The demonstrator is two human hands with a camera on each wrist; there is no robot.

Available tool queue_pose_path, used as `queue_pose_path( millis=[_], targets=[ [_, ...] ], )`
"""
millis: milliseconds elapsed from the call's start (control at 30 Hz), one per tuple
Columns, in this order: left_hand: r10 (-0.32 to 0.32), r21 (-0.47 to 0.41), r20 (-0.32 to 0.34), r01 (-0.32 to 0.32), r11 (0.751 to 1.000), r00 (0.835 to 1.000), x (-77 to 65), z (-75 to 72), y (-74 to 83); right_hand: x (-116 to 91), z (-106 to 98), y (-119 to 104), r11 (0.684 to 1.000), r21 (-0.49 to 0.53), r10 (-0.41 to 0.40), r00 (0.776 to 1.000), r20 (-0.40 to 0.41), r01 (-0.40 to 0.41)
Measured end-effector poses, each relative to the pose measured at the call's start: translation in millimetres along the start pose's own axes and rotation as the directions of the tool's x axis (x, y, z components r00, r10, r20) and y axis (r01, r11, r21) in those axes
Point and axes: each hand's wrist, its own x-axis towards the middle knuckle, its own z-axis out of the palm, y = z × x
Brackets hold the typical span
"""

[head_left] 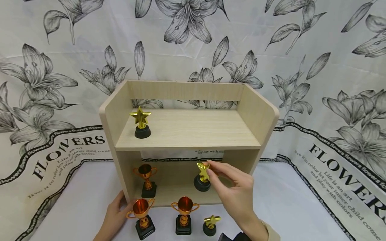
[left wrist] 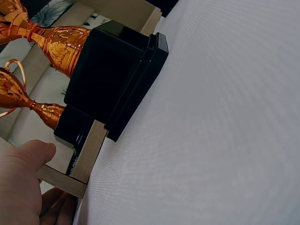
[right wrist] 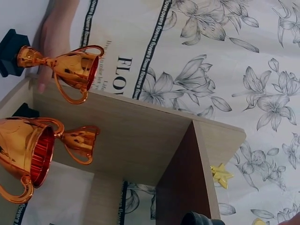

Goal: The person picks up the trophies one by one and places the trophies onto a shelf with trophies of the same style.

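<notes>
My right hand (head_left: 236, 189) pinches a gold star trophy (head_left: 202, 183) by its star, between thumb and fingers. The trophy's round black base hangs at the front of the lower compartment of a pale wooden shelf (head_left: 193, 129). Down at the shelf's lower left corner, my left hand (head_left: 114, 214) grips the side panel, the thumb (left wrist: 37, 152) on its inner side and the fingers outside. Beside that hand a copper-coloured cup trophy (head_left: 141, 214) stands on the table in front of the shelf. Another cup trophy (head_left: 147, 180) stands inside the lower compartment, at left.
A second gold star trophy (head_left: 141, 122) stands on the upper shelf at left. In front of the shelf are one more cup trophy (head_left: 184, 216) and a small star trophy (head_left: 210, 225). A flower-printed cloth (head_left: 193, 50) hangs behind, over the white tabletop (head_left: 78, 197).
</notes>
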Motion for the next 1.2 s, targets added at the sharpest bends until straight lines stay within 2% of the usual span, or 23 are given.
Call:
queue_pose_path(
  millis=[300,667,1067,1200],
  targets=[
    [-0.014,-0.002,0.014,0.014,1.000,1.000,1.2,-0.2,0.9,2.9,2.7,1.9,1.000,0.013,0.012,1.000,0.013,-0.013],
    [-0.003,-0.002,0.006,0.003,1.000,1.000,0.4,-0.5,0.6,11.4,6.2,-1.5,0.999,0.042,-0.020,1.000,0.011,0.019],
    [-0.040,-0.005,0.033,0.041,0.999,0.999,1.1,-1.5,2.7,19.9,7.6,-5.2,0.999,0.030,-0.037,0.999,0.004,0.037],
    [-0.032,-0.004,0.029,0.032,0.999,0.999,0.6,-1.4,2.9,22.8,8.1,-5.8,0.998,0.038,-0.041,0.999,-0.003,0.041]
  ],
)
